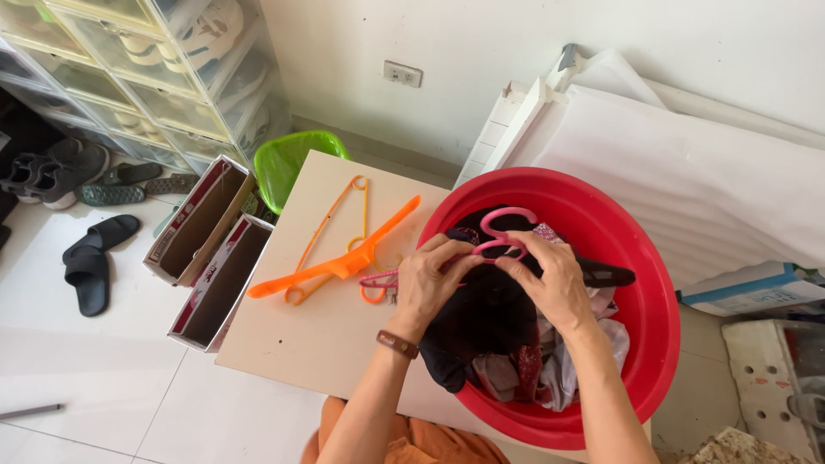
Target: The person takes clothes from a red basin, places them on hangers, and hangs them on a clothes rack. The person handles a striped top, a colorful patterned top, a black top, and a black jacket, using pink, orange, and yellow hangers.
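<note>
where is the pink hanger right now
In the head view, the pink hanger sits over the dark garment in the red basin, between the left hand and right hand.

Both hands, left hand and right hand, grip a pink hanger and dark garment over the red basin; orange hangers lie left.

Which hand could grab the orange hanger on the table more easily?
Probably the left hand. It sits at the red basin's table-side edge, with the orange hanger lying just beyond it. The right hand is over the basin's middle, on the dark garment by the pink hanger.
</note>
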